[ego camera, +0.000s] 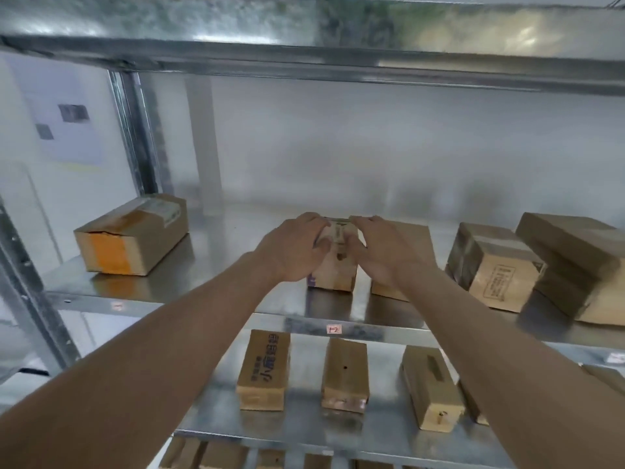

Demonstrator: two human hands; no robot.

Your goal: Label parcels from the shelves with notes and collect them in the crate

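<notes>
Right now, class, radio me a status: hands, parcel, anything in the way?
Left hand and right hand grip small parcel on shelf. Flat box close on its right.

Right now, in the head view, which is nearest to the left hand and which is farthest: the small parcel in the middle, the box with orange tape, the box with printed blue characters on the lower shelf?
1. Small parcel: middle of the upper shelf, held by the left hand.
2. Box with blue characters: lower shelf, below the hand.
3. Box with orange tape: far left of the upper shelf.
</notes>
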